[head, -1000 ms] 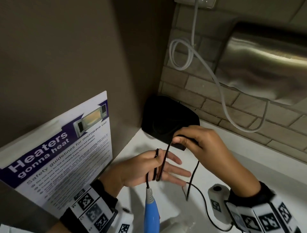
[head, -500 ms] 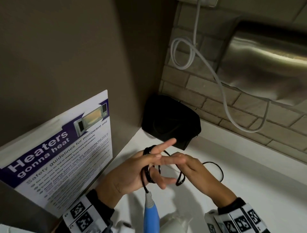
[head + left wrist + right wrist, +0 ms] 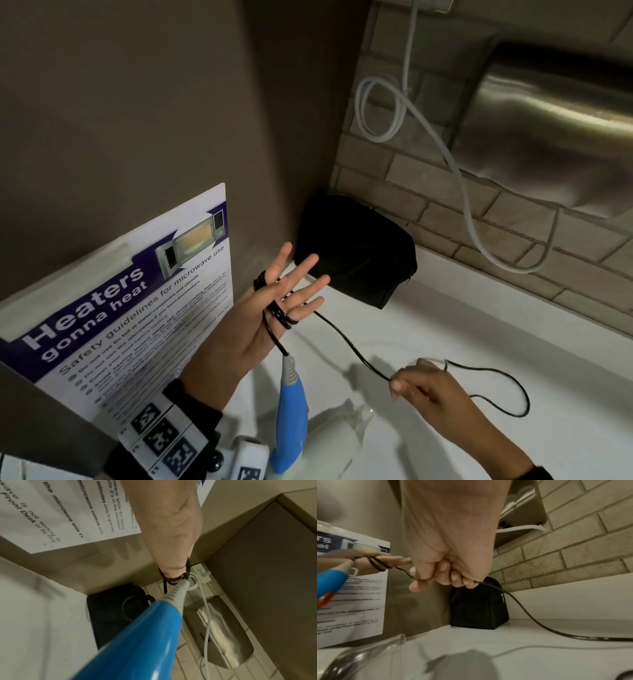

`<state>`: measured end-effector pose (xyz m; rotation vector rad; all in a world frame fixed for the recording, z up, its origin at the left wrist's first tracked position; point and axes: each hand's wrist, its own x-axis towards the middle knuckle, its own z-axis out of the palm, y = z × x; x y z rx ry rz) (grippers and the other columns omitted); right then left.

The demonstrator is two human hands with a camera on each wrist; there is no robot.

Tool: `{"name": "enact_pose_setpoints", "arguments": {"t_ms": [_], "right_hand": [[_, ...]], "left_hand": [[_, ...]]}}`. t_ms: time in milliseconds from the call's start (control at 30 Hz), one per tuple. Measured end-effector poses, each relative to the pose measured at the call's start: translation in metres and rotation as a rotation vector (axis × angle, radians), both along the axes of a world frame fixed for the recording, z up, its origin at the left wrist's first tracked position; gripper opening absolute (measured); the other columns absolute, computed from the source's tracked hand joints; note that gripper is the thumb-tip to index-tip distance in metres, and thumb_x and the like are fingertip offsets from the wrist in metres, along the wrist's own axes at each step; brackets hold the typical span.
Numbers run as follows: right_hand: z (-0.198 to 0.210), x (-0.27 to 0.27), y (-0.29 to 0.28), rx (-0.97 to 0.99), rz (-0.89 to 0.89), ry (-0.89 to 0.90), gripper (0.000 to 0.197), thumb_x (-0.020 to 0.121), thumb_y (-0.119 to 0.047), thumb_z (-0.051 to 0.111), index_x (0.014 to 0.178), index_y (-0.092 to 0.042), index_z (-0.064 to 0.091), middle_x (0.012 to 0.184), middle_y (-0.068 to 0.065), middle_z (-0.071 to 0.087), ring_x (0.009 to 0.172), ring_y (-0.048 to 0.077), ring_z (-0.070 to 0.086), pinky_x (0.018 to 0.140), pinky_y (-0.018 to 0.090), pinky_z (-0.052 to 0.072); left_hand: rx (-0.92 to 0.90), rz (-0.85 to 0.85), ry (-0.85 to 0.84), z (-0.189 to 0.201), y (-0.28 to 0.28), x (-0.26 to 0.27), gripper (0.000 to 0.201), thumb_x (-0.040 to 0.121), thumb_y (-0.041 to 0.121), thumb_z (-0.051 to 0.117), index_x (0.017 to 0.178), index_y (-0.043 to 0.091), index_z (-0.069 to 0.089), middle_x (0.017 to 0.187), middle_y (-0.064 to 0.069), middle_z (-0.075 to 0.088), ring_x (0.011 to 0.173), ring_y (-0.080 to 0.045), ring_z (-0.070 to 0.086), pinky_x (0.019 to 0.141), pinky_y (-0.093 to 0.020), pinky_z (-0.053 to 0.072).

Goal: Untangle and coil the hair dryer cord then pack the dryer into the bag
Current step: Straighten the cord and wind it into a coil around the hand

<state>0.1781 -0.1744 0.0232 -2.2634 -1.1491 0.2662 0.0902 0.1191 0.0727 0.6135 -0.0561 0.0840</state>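
My left hand (image 3: 287, 294) is raised palm up with straight, spread fingers, and the black cord (image 3: 349, 342) is wound in several loops (image 3: 171, 580) round them. The hair dryer's blue handle (image 3: 289, 421) hangs from the cord just under that hand, its white body (image 3: 332, 435) low beside my wrist. My right hand (image 3: 421, 383) grips the cord lower right, fingers curled round it (image 3: 445, 574). The stretch between the hands is straight. Loose cord (image 3: 496, 394) trails on the counter behind. The black bag (image 3: 356, 253) stands in the corner beyond my left hand.
A steel hand dryer (image 3: 555, 137) is on the brick wall at the right, with a looped white cable (image 3: 376, 106) running to it. A microwave safety poster (image 3: 120, 325) leans on the left wall. The white counter (image 3: 479, 325) lies below.
My right hand has moved down and right away from the left, drawing the cord out straight. My left hand has lifted and straightened its fingers, with the loops still on them.
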Motion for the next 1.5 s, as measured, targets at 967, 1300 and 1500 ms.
{"name": "enact_pose_setpoints", "arguments": {"t_ms": [967, 1300, 1500], "right_hand": [[0.139, 0.021, 0.114, 0.457, 0.043, -0.266, 0.021, 0.091, -0.027, 0.055, 0.083, -0.015, 0.071, 0.080, -0.025, 0.062, 0.077, 0.000, 0.057, 0.075, 0.014, 0.040], [0.058, 0.004, 0.110, 0.246, 0.092, 0.306, 0.008, 0.081, -0.014, 0.064, 0.086, -0.019, 0.069, 0.083, -0.026, 0.069, 0.083, -0.014, 0.060, 0.082, 0.012, 0.046], [0.029, -0.013, 0.095, 0.059, 0.037, 0.043, 0.020, 0.099, -0.026, 0.047, 0.084, -0.031, 0.060, 0.077, -0.014, 0.065, 0.073, 0.001, 0.060, 0.070, 0.019, 0.046]], "left_hand": [[0.396, -0.604, -0.088, 0.027, -0.047, -0.010, 0.062, 0.089, 0.049, 0.045, 0.134, 0.007, 0.042, 0.135, -0.014, 0.055, 0.117, -0.038, 0.057, 0.109, -0.039, 0.035], [0.403, -0.421, -0.102, 0.025, -0.039, -0.010, 0.039, 0.100, 0.009, 0.032, 0.137, 0.001, 0.034, 0.143, -0.009, 0.049, 0.124, -0.039, 0.052, 0.109, -0.044, 0.039], [0.253, -0.123, 0.033, 0.006, -0.031, 0.002, 0.052, 0.090, 0.006, 0.041, 0.142, 0.014, 0.038, 0.147, -0.002, 0.044, 0.132, -0.021, 0.047, 0.109, -0.040, 0.037]]}}
